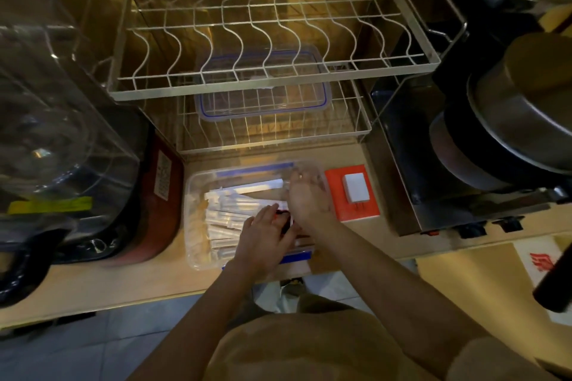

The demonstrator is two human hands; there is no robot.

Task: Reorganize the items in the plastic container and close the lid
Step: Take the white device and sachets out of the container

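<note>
Head view: both hands, left [263, 237] and right [305, 198], spread flat inside the container [198, 195]; its lid [263, 102] lies lengthwise on the rack [356, 130] beyond.

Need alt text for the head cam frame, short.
Seen from above, a person's left hand and right hand reach into an open clear plastic container of white wrapped sticks on a counter. Its blue-rimmed lid lies on the lower shelf of a wire dish rack behind; an orange box sits to the right.
</note>
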